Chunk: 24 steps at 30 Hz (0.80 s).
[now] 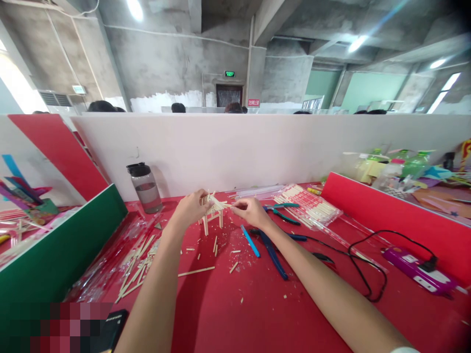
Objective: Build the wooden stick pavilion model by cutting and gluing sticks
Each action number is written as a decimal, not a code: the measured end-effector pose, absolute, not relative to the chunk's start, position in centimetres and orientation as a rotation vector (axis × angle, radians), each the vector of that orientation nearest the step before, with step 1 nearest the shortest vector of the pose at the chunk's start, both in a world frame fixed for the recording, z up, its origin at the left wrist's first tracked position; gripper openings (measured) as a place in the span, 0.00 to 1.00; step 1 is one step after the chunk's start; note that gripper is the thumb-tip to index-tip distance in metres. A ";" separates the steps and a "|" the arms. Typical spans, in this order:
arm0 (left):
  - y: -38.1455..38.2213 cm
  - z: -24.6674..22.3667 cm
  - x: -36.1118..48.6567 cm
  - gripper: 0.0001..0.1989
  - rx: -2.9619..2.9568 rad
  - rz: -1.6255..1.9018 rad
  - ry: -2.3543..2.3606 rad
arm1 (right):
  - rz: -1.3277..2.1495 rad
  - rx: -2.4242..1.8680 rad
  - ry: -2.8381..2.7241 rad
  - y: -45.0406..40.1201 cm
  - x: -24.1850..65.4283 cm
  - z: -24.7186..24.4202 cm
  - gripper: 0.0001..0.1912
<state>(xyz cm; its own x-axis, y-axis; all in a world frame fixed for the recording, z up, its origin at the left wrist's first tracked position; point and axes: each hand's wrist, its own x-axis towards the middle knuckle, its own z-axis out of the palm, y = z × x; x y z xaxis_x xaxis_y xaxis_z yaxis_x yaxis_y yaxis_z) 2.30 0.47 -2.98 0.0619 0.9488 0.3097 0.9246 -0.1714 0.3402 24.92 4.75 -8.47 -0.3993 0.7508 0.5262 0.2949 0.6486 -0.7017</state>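
At left, a water bottle (pixel 147 191) stands beyond scattered loose sticks (pixel 134 269). The left hand (pixel 190 208) grips the upper left of a small stick structure (pixel 215 206) standing upright on the red table (pixel 235 314), while the right hand (pixel 253 213) pinches a thin stick (pixel 228 205) at its other side. Further right lie blue-handled pliers (pixel 274 256), a packet of sticks (pixel 314 208) and a purple power strip (pixel 419 272).

A pale little framework of thin wooden sticks (pixel 215 207) stands upright on straight legs on the red tabletop (pixel 228 309).

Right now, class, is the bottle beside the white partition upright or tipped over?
Upright: the bottle stands on the red table, its black lid uppermost.
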 end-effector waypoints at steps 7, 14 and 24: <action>0.6 -3.0 2.3 0.17 2.238 0.729 2.001 | 0.754 -0.793 -1.951 5.2 24.9 -8.8 0.12; 0.6 -3.1 2.2 0.18 2.240 0.738 1.995 | 0.797 -0.805 -1.921 5.2 24.8 -9.0 0.12; 0.5 -3.0 2.3 0.18 2.236 0.728 2.004 | 0.807 -0.815 -1.950 5.3 24.9 -9.0 0.11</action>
